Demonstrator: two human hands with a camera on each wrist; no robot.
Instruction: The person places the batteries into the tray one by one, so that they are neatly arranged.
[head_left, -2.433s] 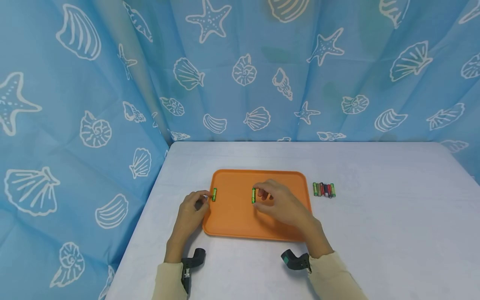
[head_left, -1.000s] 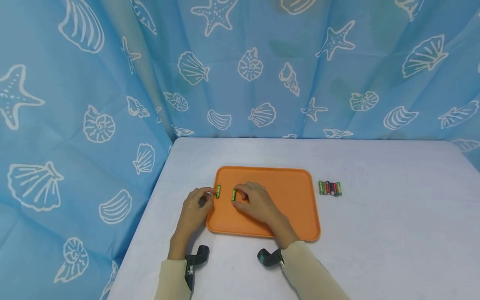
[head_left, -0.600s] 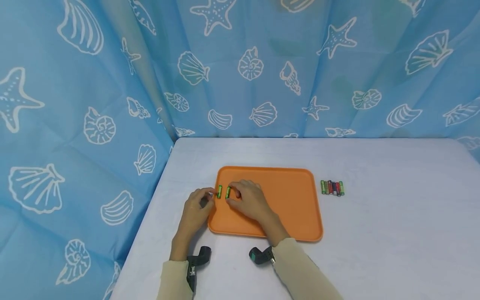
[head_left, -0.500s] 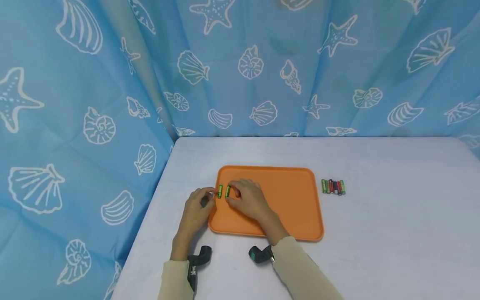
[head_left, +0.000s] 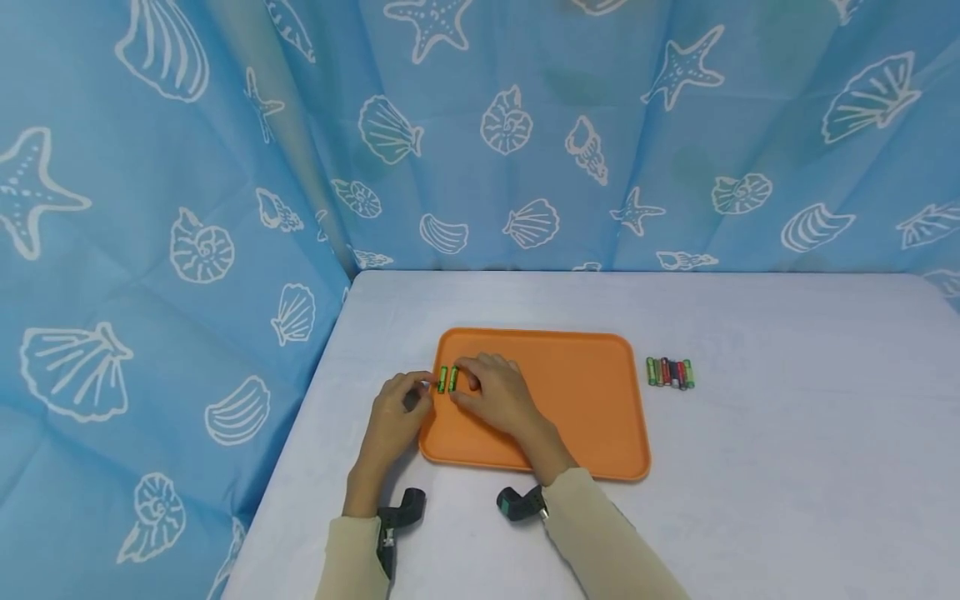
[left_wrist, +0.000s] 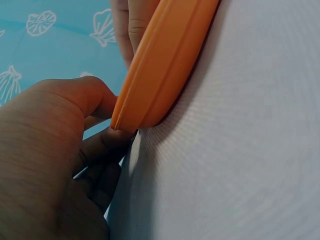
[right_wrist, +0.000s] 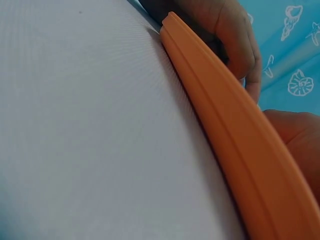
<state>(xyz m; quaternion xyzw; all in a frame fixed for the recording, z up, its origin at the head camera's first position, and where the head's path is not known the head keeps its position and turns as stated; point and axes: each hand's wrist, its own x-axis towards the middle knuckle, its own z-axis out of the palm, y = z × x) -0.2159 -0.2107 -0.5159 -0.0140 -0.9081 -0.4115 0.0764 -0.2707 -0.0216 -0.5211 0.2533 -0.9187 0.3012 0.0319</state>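
On the orange tray (head_left: 555, 400), two green batteries lie almost parallel near the left side. My right hand (head_left: 495, 396) holds the right-hand battery (head_left: 453, 379) by its ends, index finger at the far end and thumb at the near end. The left-hand battery (head_left: 442, 379) is a narrow gap away, close to the tray's left rim. My left hand (head_left: 395, 417) grips that rim between thumb and fingers, its index fingertip right beside the left-hand battery. In the left wrist view, the thumb and fingers of the left hand (left_wrist: 95, 115) meet at the tray's corner; the batteries are hidden there.
To the right of the tray, a row of several batteries (head_left: 671, 373), green, red and dark, lies on the white-covered table (head_left: 780, 417). A blue curtain (head_left: 555, 125) with shell patterns hangs behind and along the left side. Black wrist cameras sit at both wrists.
My right hand has carried its battery leftward across the tray until it lies beside the left-hand one. The left hand has stayed at the rim. The head view has shifted slightly.
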